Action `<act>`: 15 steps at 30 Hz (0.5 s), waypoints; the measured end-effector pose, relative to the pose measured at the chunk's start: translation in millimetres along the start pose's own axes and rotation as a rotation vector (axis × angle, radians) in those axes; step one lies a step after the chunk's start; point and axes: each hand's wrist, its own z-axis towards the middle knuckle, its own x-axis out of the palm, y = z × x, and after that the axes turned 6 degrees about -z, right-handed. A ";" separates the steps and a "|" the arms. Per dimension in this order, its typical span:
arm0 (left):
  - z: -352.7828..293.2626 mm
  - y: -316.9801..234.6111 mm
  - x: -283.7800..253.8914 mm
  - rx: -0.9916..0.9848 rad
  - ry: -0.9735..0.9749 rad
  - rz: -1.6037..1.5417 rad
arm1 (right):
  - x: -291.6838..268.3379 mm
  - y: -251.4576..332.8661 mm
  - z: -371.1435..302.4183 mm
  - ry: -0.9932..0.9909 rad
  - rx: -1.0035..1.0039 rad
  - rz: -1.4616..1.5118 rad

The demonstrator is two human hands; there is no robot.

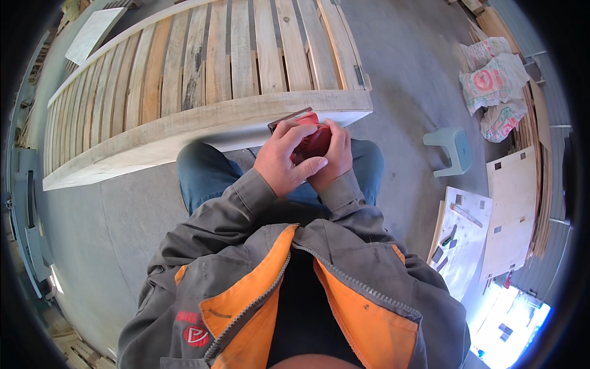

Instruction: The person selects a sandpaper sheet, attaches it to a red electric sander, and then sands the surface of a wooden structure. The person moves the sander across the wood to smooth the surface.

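Both my hands are wrapped round a red handheld sander [313,142] in front of my knees. My left hand [279,157] grips it from the left, with the thumb stretched across toward the right hand. Around its right side curl the fingers of my right hand [337,154]. A thin brown pad edge [292,118] shows beyond the fingers, against or very close to the pale side board of a slatted wooden frame [184,138]. My hands hide most of the sander's body, and whether it runs cannot be seen.
A pale blue-green plastic stool [453,150] stands on the grey floor at right. Beyond it are several white woven sacks [493,83]. Panels with cutouts [509,212] lean at the right, beside stacked boards. A white board [95,34] lies at the far left.
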 end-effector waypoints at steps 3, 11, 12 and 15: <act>-0.3 0.5 0.5 0.000 0.010 0.008 | 0.2 -1.7 -1.1 0.008 -0.006 -0.002; 3.7 3.5 -0.8 0.086 0.011 0.114 | -1.7 -4.0 -0.6 -0.006 -0.054 -0.002; 4.3 2.2 -1.3 0.069 0.017 0.110 | -2.1 -3.7 0.4 -0.011 -0.068 0.001; 5.8 -7.8 -4.9 0.015 0.038 0.098 | -1.2 -3.0 3.1 -0.031 -0.068 0.010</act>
